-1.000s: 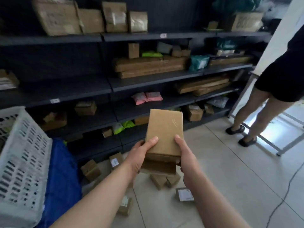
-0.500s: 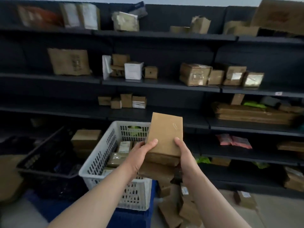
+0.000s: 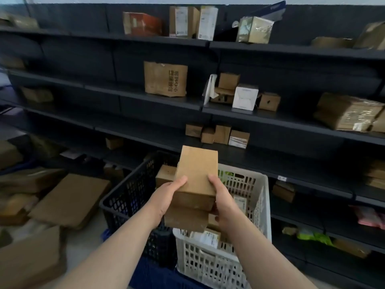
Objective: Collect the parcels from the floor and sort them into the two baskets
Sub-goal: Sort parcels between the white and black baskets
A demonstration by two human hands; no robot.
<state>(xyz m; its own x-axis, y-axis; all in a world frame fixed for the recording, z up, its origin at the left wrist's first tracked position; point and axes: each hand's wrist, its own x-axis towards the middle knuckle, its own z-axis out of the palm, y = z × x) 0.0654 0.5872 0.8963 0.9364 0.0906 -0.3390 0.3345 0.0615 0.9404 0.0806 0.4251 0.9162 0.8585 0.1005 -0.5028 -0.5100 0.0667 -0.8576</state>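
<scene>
Cardboard-brown stacked parcels (image 3: 196, 174), long axis away from me, gripped between my left hand (image 3: 166, 197) and right hand (image 3: 224, 203) above the white plastic basket's (image 3: 266, 205) left rim.

Dim, soft light; edges blurred, wide-angle bowing.

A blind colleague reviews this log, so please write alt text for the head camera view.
A left hand and a right hand grip a stack of brown parcels above a black basket and a white basket standing side by side. Behind, dark shelves carry more boxes; flat cardboard lies at left.
</scene>
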